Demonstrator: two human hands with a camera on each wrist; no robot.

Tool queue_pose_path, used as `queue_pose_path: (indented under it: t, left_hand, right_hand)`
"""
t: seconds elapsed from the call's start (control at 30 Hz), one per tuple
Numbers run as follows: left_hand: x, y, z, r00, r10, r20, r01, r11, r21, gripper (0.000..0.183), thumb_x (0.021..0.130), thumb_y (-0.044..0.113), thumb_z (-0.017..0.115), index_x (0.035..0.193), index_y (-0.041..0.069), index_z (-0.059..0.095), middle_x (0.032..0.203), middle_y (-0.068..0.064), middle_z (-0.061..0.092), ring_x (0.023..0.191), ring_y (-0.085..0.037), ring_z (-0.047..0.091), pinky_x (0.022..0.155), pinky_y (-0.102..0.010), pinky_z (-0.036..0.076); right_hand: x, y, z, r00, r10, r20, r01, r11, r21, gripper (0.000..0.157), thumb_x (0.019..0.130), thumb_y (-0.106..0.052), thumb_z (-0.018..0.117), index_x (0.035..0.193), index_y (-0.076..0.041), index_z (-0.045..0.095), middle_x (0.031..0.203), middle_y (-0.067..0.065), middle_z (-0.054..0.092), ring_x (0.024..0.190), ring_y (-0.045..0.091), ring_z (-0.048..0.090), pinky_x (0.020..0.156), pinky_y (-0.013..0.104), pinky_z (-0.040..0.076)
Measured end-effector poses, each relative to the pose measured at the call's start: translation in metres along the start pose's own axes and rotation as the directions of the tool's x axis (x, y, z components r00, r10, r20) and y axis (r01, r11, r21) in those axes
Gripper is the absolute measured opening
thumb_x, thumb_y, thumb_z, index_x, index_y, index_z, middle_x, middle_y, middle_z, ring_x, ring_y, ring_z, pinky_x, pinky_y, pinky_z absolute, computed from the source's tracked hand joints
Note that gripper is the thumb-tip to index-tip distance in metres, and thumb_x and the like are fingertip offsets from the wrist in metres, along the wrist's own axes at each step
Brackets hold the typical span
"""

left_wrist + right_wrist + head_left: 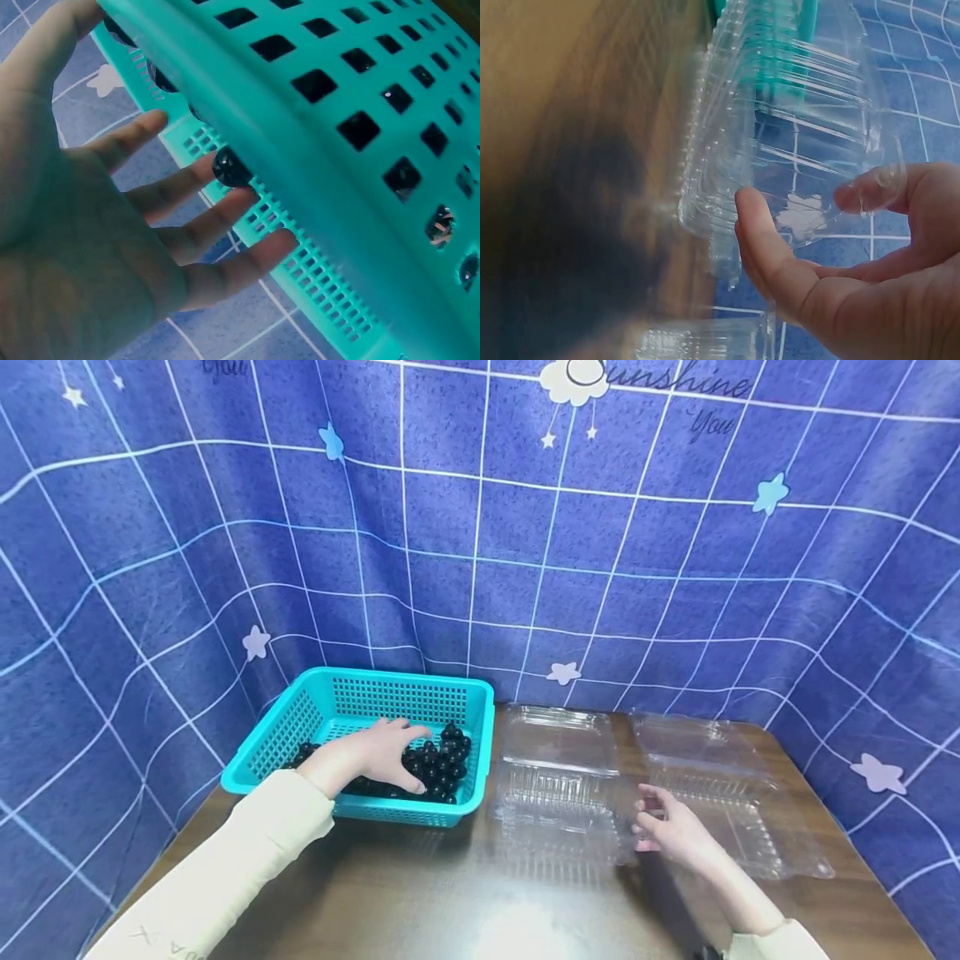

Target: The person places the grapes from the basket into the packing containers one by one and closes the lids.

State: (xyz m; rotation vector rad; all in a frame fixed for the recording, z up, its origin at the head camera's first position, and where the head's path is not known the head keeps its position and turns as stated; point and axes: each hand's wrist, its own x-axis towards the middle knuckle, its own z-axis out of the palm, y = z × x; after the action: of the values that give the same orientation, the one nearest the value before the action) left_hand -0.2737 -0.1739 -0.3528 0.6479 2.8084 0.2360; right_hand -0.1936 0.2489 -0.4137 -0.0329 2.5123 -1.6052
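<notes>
My left hand (385, 753) hovers over dark, glossy round fruits (438, 768), which look like black grapes, in a turquoise plastic basket (480, 777). Its fingers are spread and slightly bent. In the left wrist view a single fruit (231, 166) shows by the fingertips of that hand (112, 217); whether they touch is unclear. At the right edge of a clear hinged plastic container (558, 814), my right hand (671, 828) has its thumb and fingers apart. In the right wrist view this hand (832, 270) is beside the clear plastic wall (810, 127), without a visible pinch.
A second clear open container (738, 827) lies to the right on the brown wooden table (420, 893). Both containers have their lids laid back towards the blue gridded curtain (525, 552) behind the table.
</notes>
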Motion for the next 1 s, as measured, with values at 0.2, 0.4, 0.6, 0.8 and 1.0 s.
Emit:
queue_pose_path:
  t: [0.2, 0.4, 0.6, 0.8, 1.0]
  left_hand:
    - [-0.001, -0.002, 0.004, 0.999, -0.017, 0.028, 0.017, 1.0, 0.005, 0.076, 0.071, 0.047, 0.074, 0.136, 0.02, 0.046, 0.142, -0.017, 0.039, 0.126, -0.048, 0.035, 0.09, -0.065, 0.039]
    - [-0.001, -0.004, 0.008, 0.999, 0.006, 0.033, -0.006, 1.0, -0.005, 0.074, 0.072, 0.044, 0.074, 0.136, 0.019, 0.046, 0.144, -0.019, 0.037, 0.127, -0.05, 0.034, 0.095, -0.066, 0.036]
    - [0.002, -0.008, 0.016, 0.997, 0.009, 0.072, -0.007, 1.0, -0.028, 0.076, 0.072, 0.043, 0.074, 0.138, 0.019, 0.043, 0.144, -0.018, 0.037, 0.129, -0.049, 0.033, 0.096, -0.067, 0.033]
    - [0.009, -0.008, 0.018, 0.997, 0.013, 0.079, -0.011, 1.0, -0.02, 0.075, 0.072, 0.041, 0.076, 0.135, 0.016, 0.044, 0.139, -0.014, 0.043, 0.126, -0.047, 0.036, 0.096, -0.065, 0.035]
    - [0.012, -0.009, 0.021, 0.997, 0.016, 0.074, -0.014, 1.0, -0.024, 0.062, 0.072, 0.033, 0.071, 0.127, 0.012, 0.05, 0.133, -0.013, 0.048, 0.123, -0.045, 0.041, 0.1, -0.062, 0.033]
  right_hand:
    - [-0.006, 0.002, 0.003, 1.0, -0.022, -0.005, 0.022, 1.0, 0.021, 0.053, 0.09, 0.002, 0.046, 0.137, 0.016, 0.025, 0.119, 0.032, 0.045, 0.094, 0.03, 0.061, 0.07, 0.031, 0.057]
    - [-0.011, 0.007, 0.008, 0.997, -0.038, -0.062, 0.036, 0.999, -0.031, 0.052, 0.088, 0.004, 0.052, 0.135, 0.014, 0.034, 0.117, 0.03, 0.051, 0.094, 0.032, 0.062, 0.065, 0.029, 0.057]
    - [-0.013, 0.011, 0.015, 0.995, -0.039, -0.091, 0.033, 0.997, -0.064, 0.055, 0.084, 0.005, 0.057, 0.135, 0.011, 0.037, 0.118, 0.031, 0.052, 0.085, 0.028, 0.064, 0.059, 0.029, 0.057]
    - [-0.012, 0.015, 0.014, 0.992, -0.031, -0.121, 0.017, 0.993, -0.114, 0.054, 0.082, 0.004, 0.059, 0.133, 0.01, 0.042, 0.115, 0.03, 0.056, 0.084, 0.029, 0.065, 0.057, 0.029, 0.056]
    - [-0.012, 0.015, 0.016, 0.995, -0.02, -0.097, 0.01, 0.995, -0.102, 0.053, 0.082, 0.005, 0.057, 0.132, 0.012, 0.041, 0.111, 0.027, 0.057, 0.086, 0.028, 0.065, 0.058, 0.029, 0.057]
